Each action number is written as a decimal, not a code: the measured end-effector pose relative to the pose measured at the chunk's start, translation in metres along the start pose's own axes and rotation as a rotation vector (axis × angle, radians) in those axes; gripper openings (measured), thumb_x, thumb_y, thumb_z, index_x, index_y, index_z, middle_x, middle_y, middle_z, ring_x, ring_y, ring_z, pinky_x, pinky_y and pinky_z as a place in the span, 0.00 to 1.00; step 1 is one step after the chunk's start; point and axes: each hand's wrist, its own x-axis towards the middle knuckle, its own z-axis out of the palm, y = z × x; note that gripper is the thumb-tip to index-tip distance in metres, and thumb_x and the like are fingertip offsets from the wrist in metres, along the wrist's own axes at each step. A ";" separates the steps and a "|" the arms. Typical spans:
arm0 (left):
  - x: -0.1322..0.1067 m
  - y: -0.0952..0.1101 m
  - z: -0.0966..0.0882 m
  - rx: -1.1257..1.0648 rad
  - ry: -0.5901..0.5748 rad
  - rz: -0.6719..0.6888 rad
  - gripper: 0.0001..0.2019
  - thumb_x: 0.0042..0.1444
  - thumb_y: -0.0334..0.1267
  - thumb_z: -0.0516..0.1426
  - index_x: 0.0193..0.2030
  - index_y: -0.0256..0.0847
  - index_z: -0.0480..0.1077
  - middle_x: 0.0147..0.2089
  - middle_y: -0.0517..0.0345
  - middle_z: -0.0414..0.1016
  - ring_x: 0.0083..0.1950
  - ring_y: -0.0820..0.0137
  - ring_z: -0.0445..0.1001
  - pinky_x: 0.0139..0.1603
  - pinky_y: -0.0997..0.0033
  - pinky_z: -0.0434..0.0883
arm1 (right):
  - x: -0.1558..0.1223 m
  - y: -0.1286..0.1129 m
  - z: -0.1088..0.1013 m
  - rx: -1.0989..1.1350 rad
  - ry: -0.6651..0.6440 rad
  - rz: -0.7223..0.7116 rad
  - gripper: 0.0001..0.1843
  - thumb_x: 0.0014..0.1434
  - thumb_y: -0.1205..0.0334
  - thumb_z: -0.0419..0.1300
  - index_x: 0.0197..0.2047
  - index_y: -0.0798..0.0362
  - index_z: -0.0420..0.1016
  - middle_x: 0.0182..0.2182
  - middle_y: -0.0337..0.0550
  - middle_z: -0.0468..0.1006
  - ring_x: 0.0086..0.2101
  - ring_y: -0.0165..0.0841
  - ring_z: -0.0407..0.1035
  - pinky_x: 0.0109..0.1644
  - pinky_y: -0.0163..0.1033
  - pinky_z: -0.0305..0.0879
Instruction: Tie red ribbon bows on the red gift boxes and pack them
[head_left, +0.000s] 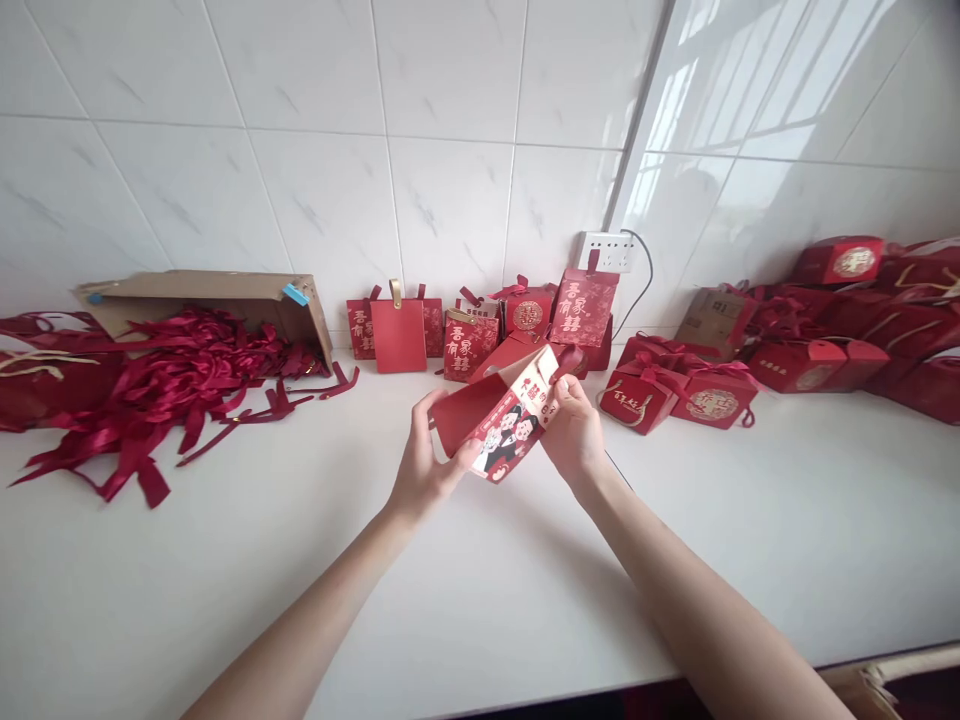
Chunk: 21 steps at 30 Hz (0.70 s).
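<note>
A red cardboard gift box (506,430), printed with a cartoon couple and gold and red lettering, is held tilted above the white table. My left hand (429,462) is closed around its lower left side, thumb on the printed face and fingers behind. At the upper right end, my right hand (576,425) is closed in a pinch beside the white-lined flap. A dark red ribbon (574,361) loops out above those fingertips; part of it is hidden by the hand and the box. The box's left side shows plain red inside.
Loose red ribbons (180,375) spill from a cardboard carton (202,283) at left. Red gift boxes (401,338) line the tiled wall. Ribbon-tied boxes (712,392) and a larger pile (840,310) stand at right. A power strip (604,250) with a black cable hangs behind.
</note>
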 end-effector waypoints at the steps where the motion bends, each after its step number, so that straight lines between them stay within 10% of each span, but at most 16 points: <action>1: -0.001 0.000 0.001 0.001 -0.019 -0.026 0.36 0.50 0.47 0.61 0.62 0.43 0.50 0.55 0.45 0.67 0.56 0.58 0.69 0.53 0.59 0.69 | 0.002 0.001 -0.001 0.046 0.005 0.023 0.18 0.48 0.53 0.62 0.26 0.49 0.54 0.20 0.30 0.62 0.21 0.28 0.61 0.27 0.33 0.60; 11: -0.001 -0.008 0.001 0.306 0.038 0.681 0.40 0.42 0.37 0.67 0.59 0.44 0.51 0.62 0.38 0.61 0.62 0.53 0.64 0.55 0.51 0.69 | -0.004 -0.001 0.009 0.218 -0.088 0.178 0.14 0.51 0.53 0.56 0.42 0.45 0.67 0.45 0.41 0.76 0.51 0.37 0.68 0.55 0.48 0.65; 17: -0.001 -0.005 0.002 0.315 0.044 0.750 0.41 0.42 0.36 0.67 0.60 0.45 0.51 0.62 0.39 0.61 0.61 0.53 0.65 0.55 0.53 0.69 | -0.004 -0.001 0.010 0.293 -0.095 0.199 0.11 0.51 0.55 0.56 0.39 0.46 0.71 0.44 0.41 0.77 0.50 0.39 0.69 0.54 0.49 0.67; 21: -0.003 0.001 0.004 0.130 0.070 0.446 0.40 0.45 0.41 0.66 0.62 0.45 0.49 0.65 0.39 0.56 0.64 0.54 0.61 0.56 0.55 0.69 | -0.004 0.008 0.009 0.169 -0.063 0.218 0.14 0.55 0.48 0.57 0.39 0.47 0.71 0.42 0.41 0.79 0.45 0.38 0.72 0.48 0.45 0.71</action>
